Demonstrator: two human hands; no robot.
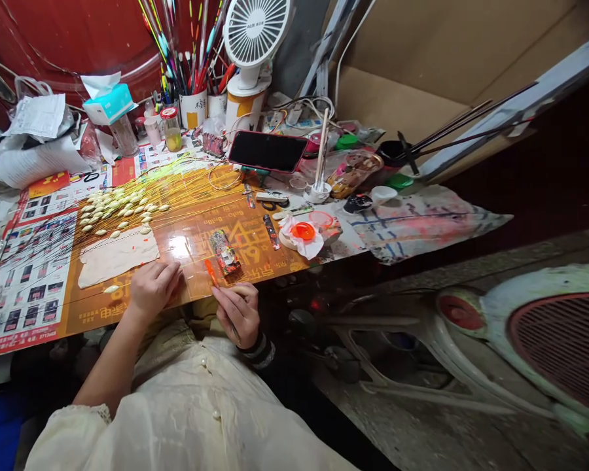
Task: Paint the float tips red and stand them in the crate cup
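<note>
My left hand rests on the table's front edge with its fingers curled over a thin rod that carries a pale oval float body. My right hand is closed on a small brush with an orange tip, which touches the thin rod. Several pale float bodies on thin rods lie fanned out on the orange poster. A small paint-stained block lies just beyond the brush tip.
A dish of orange paint sits on white tissue to the right. A phone, a white fan, cups of brushes, a tissue box and a stained cloth crowd the back and right. A large floor fan lies below.
</note>
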